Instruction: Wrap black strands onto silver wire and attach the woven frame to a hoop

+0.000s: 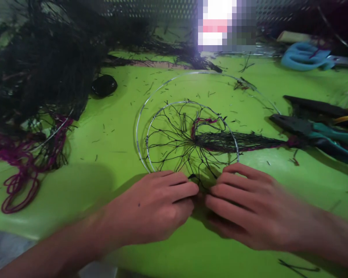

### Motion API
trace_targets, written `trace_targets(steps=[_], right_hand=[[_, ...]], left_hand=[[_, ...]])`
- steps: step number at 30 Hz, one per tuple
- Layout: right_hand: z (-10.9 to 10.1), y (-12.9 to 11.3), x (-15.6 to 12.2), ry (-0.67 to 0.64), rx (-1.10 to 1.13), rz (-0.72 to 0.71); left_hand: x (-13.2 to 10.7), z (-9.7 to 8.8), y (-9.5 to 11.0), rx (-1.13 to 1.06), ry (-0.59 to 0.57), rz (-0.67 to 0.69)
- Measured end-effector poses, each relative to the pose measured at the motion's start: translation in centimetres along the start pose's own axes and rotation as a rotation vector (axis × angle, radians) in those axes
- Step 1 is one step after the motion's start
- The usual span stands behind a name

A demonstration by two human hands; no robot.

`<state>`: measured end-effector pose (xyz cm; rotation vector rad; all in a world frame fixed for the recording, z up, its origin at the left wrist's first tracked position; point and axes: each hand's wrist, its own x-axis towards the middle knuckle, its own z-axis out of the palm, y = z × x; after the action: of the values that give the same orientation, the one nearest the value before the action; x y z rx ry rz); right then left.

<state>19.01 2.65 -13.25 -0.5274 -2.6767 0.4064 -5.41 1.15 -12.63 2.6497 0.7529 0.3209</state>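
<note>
My left hand (pixel 162 206) and my right hand (pixel 252 208) meet at the near edge of a thin metal wire ring (pixel 147 141). Both have their fingers curled and closed on that edge, where black cord shows between them; the fingertips are partly hidden. Black strands of a net (pixel 234 142) are tied around the ring and gather near its middle. From there the bunched net runs right, with magenta cord along it. A larger wire hoop (pixel 137 131) lies around the ring, its near part hidden by my hands.
Green-handled pliers (pixel 313 129) lie at the right, near the net's tip, beside another dark tool (pixel 316 106). Blue-handled scissors (pixel 301 57) are at the back right. Dark netting (pixel 46 61), a black rounded object (pixel 104 85) and magenta cord (pixel 20 181) occupy the left. Cord scraps litter the green surface.
</note>
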Motion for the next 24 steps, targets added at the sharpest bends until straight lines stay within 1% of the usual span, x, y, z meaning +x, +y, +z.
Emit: trace_targets(steps=[2,5,9,12,15,20,22,24], right_hand=[[0.1,0.4,0.0,0.017,0.042,0.000],[0.0,1.1,-0.1,0.029,0.073,-0.005],[-0.2,1.5,-0.1,0.006,0.005,-0.067],[-0.2,1.5,0.1,0.045,-0.041,-0.097],[0.1,1.5,0.2,0.087,-0.057,-0.095],[0.4,1.6,0.3,0.096,-0.097,-0.139],[0.4,1.6,0.3,0.123,-0.101,-0.156],[0.3,1.6,0.3,0.164,-0.073,-0.140]], left_hand=[[0.0,0.1,-0.2,0.030,0.049,0.019],[-0.1,0.2,-0.3,0.018,0.113,0.015],[0.0,0.5,-0.2,-0.004,0.175,-0.002],[0.0,0.9,-0.1,0.033,0.213,-0.019],[0.1,1.3,-0.1,0.075,0.238,-0.023],[0.1,1.4,0.1,0.110,0.252,-0.020],[0.3,1.3,0.4,0.115,0.258,-0.045],[0.6,1.1,0.8,0.123,0.262,-0.086]])
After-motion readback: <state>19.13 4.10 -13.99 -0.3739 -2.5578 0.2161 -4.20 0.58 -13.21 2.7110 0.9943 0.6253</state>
